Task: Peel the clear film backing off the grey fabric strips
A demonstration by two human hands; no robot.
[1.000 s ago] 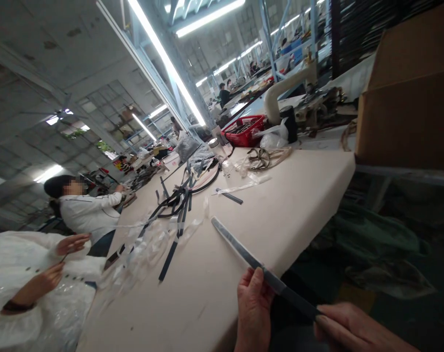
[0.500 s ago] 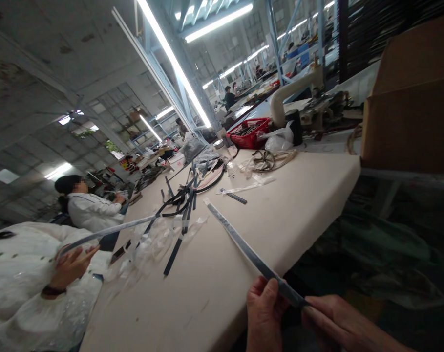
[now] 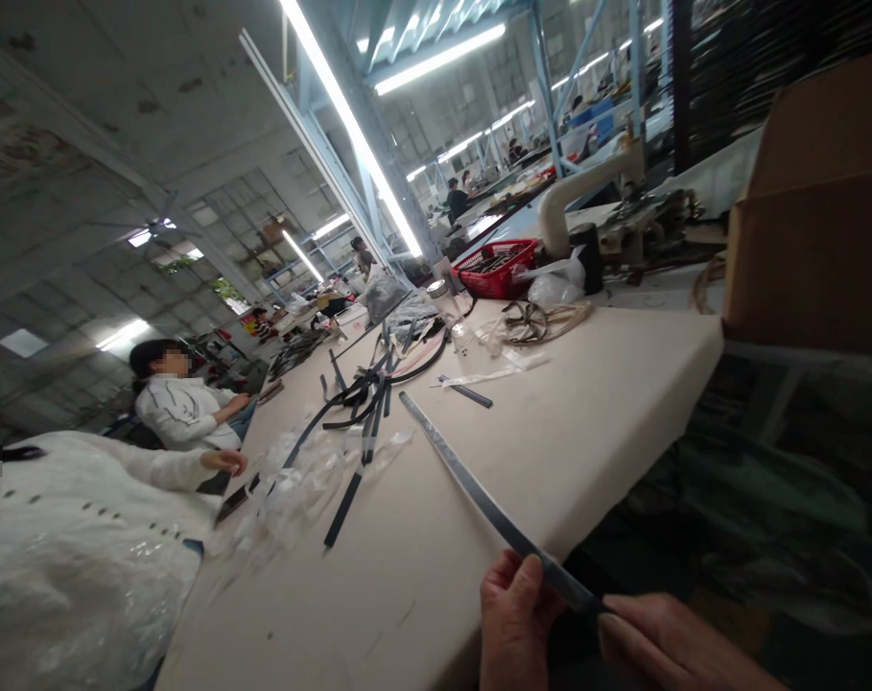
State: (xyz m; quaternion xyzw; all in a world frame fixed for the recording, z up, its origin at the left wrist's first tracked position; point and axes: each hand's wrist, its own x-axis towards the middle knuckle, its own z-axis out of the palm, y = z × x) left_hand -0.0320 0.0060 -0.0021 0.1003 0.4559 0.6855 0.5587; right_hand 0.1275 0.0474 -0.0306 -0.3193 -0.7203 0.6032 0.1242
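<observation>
In the lower right of the frame, the left hand [image 3: 514,619] is pinching a long dark strip [image 3: 499,518] between thumb and curled fingers. Further right, the right hand [image 3: 662,638] is closing around the strip's near end, its fingers partly hidden. The strip is spanning the short gap between both hands, then stretching up-left beyond the left hand over the pale table [image 3: 364,614], its far tip pointing toward the frame's centre, near a pile of dark strips [image 3: 343,509].
</observation>
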